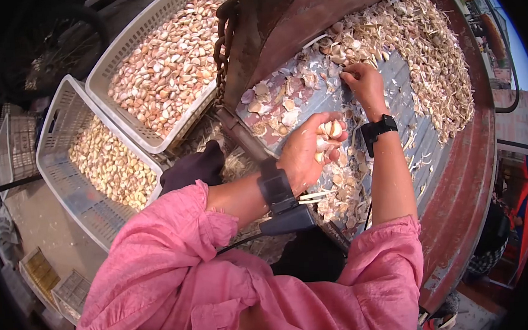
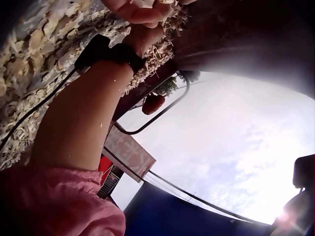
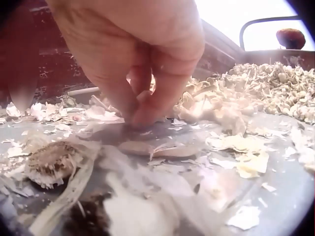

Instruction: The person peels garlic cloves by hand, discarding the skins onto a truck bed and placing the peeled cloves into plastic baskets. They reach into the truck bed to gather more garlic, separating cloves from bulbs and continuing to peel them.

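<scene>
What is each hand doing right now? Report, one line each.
Left hand: curled round a cluster of garlic cloves, holding it.
Right hand: fingertips pinching something small among the garlic skins; what it is cannot be told.

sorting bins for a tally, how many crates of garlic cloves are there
2: upper crate of pinkish cloves at the top, lower crate of yellowish cloves beside it on the left. Others may be hidden.

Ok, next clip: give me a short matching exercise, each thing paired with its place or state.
Things:
1. left hand
2. right hand
3. upper crate
4. lower crate

Places or states:
a. fingertips down among skins on the grey surface
b. holds yellowish cloves
c. grips garlic cloves
d. holds pinkish cloves

Pairs: 1-c, 2-a, 3-d, 4-b
</scene>
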`<state>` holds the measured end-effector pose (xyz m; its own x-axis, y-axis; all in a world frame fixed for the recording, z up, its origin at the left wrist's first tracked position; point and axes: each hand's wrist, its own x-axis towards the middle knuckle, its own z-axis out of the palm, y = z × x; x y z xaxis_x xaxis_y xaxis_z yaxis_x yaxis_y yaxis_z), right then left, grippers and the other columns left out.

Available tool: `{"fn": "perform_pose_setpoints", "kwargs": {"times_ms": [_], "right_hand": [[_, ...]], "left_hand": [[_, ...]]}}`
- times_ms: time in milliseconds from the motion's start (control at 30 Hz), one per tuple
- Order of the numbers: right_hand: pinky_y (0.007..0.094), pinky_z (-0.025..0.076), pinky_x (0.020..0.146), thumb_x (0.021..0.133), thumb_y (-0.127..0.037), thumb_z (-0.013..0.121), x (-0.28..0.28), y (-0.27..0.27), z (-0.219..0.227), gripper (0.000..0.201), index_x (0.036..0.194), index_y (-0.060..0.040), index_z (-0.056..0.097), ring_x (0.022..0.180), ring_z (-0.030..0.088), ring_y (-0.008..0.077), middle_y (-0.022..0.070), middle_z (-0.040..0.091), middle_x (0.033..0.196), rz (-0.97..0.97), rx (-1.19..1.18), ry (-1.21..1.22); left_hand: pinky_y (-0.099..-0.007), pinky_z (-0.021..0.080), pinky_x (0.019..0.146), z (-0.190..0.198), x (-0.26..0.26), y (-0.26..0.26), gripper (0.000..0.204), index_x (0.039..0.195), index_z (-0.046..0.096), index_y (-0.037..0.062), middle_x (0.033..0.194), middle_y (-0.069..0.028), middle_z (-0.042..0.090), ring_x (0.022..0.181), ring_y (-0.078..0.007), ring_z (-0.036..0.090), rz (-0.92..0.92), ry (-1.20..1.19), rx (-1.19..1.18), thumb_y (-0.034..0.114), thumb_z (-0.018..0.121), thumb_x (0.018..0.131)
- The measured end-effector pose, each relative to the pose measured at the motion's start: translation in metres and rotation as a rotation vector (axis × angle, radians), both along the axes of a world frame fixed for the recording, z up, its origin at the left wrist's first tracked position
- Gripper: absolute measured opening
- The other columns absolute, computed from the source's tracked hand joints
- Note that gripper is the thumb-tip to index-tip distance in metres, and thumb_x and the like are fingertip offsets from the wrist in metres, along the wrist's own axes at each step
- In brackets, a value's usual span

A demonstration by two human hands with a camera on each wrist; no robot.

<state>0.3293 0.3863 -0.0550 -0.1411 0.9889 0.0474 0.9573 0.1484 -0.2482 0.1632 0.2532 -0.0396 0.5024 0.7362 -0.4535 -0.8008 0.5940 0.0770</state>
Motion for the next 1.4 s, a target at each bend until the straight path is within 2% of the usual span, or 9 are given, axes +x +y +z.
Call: {"fn": "perform_pose_setpoints", "kwargs": {"times_ms": [133, 200, 300, 767, 833, 933, 1167, 1233, 1400], "right_hand": [[0.0237, 0.048, 0.066, 0.077, -0.012, 0.058, 0.000, -0.016, 0.013, 0.023, 0.099, -0.0031, 0.059, 0.072, 0.060, 0.0166, 0.0086, 0.061, 0.088, -0.015, -0.134, -0.068], [0.0246, 0.047, 0.073, 0.078, -0.004, 0.054, 0.004, -0.038, 0.021, 0.033, 0.110, 0.0035, 0.050, 0.085, 0.058, 0.0182, 0.0138, 0.059, 0.095, -0.241, -0.482, 1.053], [0.0250, 0.046, 0.079, 0.078, 0.001, 0.051, -0.008, -0.074, 0.045, 0.045, 0.120, 0.0068, 0.036, 0.094, 0.055, 0.0211, 0.0166, 0.054, 0.104, -0.180, -0.516, 1.376], [0.0228, 0.045, 0.072, 0.078, 0.000, 0.054, -0.128, -0.151, 0.164, 0.030, 0.107, 0.0030, 0.051, 0.085, 0.055, 0.0132, 0.0097, 0.056, 0.094, -0.248, -0.687, 1.401], [0.0211, 0.045, 0.068, 0.078, 0.001, 0.053, -0.097, -0.132, 0.122, 0.020, 0.098, 0.0023, 0.057, 0.081, 0.054, 0.0111, 0.0085, 0.056, 0.095, 0.277, -0.214, 0.954], [0.0226, 0.048, 0.066, 0.080, -0.007, 0.054, -0.040, -0.062, 0.066, 0.022, 0.101, 0.0001, 0.057, 0.074, 0.057, 0.0103, 0.0063, 0.060, 0.086, -0.126, -0.057, 0.713], [0.0214, 0.045, 0.055, 0.078, -0.008, 0.056, -0.031, 0.003, -0.005, 0.022, 0.099, -0.0014, 0.057, 0.062, 0.054, 0.0099, 0.0038, 0.058, 0.082, 0.241, 0.160, -0.026], [0.0194, 0.046, 0.055, 0.079, -0.009, 0.055, -0.027, -0.004, 0.000, 0.023, 0.100, 0.0015, 0.054, 0.065, 0.054, 0.0102, 0.0050, 0.056, 0.083, -0.144, -0.382, 0.736], [0.0199, 0.044, 0.049, 0.080, -0.008, 0.055, -0.019, -0.087, 0.042, 0.029, 0.105, 0.0027, 0.048, 0.060, 0.053, 0.0091, 0.0077, 0.057, 0.083, -0.270, -0.443, 1.501]], "left_hand": [[-0.0203, 0.041, 0.052, 0.002, 0.000, 0.000, 0.023, 0.098, 0.050, 0.0041, 0.085, -0.0047, 0.055, 0.074, -0.0124, 0.054, -0.001, 0.008, -0.043, 0.021, 0.042, 0.086], [-0.0204, 0.041, 0.052, 0.001, 0.000, 0.001, 0.022, 0.097, 0.050, 0.0040, 0.085, -0.0045, 0.055, 0.073, -0.0123, 0.054, 0.004, 0.012, -0.042, 0.021, 0.042, 0.086], [-0.0205, 0.041, 0.051, 0.001, 0.001, -0.003, 0.022, 0.097, 0.050, 0.0039, 0.083, -0.0043, 0.056, 0.072, -0.0123, 0.054, 0.002, 0.014, -0.032, 0.022, 0.042, 0.085], [-0.0228, 0.043, 0.055, -0.002, 0.013, -0.018, 0.020, 0.096, 0.051, 0.0073, 0.075, -0.0014, 0.054, 0.070, -0.0100, 0.053, 0.084, -0.075, -0.008, 0.022, 0.045, 0.083], [-0.0227, 0.041, 0.054, 0.001, 0.010, -0.012, 0.018, 0.093, 0.052, 0.0090, 0.073, -0.0002, 0.054, 0.071, -0.0096, 0.053, -0.002, 0.039, -0.071, 0.023, 0.046, 0.083], [-0.0218, 0.040, 0.051, -0.001, 0.010, -0.008, 0.018, 0.092, 0.051, 0.0050, 0.078, -0.0032, 0.054, 0.070, -0.0123, 0.054, -0.009, 0.066, -0.106, 0.020, 0.046, 0.083], [-0.0229, 0.040, 0.051, 0.000, 0.011, -0.005, 0.018, 0.090, 0.051, 0.0048, 0.080, -0.0045, 0.056, 0.069, -0.0129, 0.055, 0.033, 0.036, -0.131, 0.020, 0.045, 0.083], [-0.0230, 0.041, 0.051, -0.003, 0.010, -0.005, 0.018, 0.090, 0.052, 0.0053, 0.079, -0.0038, 0.056, 0.069, -0.0126, 0.055, 0.047, 0.003, -0.087, 0.021, 0.044, 0.084], [-0.0230, 0.040, 0.051, 0.005, 0.007, -0.010, 0.019, 0.089, 0.051, 0.0057, 0.077, -0.0032, 0.056, 0.069, -0.0122, 0.055, -0.003, 0.037, -0.120, 0.021, 0.043, 0.084]]}}
